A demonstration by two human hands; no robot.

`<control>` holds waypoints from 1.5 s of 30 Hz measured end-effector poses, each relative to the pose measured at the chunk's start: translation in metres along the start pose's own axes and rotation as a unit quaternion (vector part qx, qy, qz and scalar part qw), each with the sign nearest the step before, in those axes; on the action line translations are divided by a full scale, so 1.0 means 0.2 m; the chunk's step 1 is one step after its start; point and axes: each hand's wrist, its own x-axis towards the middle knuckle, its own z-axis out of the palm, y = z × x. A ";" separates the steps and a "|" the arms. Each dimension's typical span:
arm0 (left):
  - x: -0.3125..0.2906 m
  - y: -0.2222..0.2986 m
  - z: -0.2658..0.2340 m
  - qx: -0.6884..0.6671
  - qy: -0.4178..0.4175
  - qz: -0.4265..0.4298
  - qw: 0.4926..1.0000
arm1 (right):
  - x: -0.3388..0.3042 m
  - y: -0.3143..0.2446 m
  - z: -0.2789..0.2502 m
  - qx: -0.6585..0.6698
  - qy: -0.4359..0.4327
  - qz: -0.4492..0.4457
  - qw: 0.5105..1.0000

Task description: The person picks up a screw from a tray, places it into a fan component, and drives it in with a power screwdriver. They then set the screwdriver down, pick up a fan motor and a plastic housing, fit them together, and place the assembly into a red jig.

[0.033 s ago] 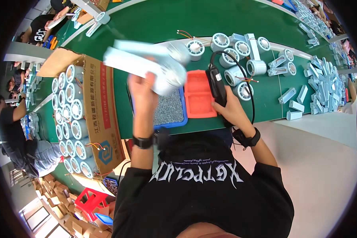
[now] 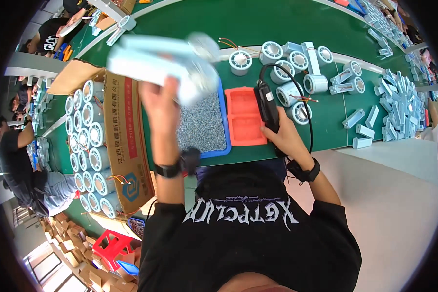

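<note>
Smooth metal-looking part (image 2: 140, 65), matt plastic tool (image 2: 267, 100), matt cardboard box (image 2: 123, 146)

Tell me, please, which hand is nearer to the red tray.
The right hand, just right of the red tray, holding a black tool. The left hand is farther off, to the tray's left.

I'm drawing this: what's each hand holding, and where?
Left hand: a blurred pale part, by its near side. Right hand: a black corded tool, around its body.
</note>
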 end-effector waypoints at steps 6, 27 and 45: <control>1.32 0.19 -0.01 0.588 -0.286 0.320 0.686 | -0.03 -0.04 0.01 0.003 0.027 -0.061 0.998; 2.04 -1.40 -0.04 0.899 -0.280 0.125 0.312 | -0.04 -0.09 -0.05 -0.268 -0.005 -0.011 0.963; 0.34 -0.44 0.37 0.697 -0.447 -0.036 0.559 | -0.20 -0.05 -0.43 -0.345 0.236 -0.061 0.906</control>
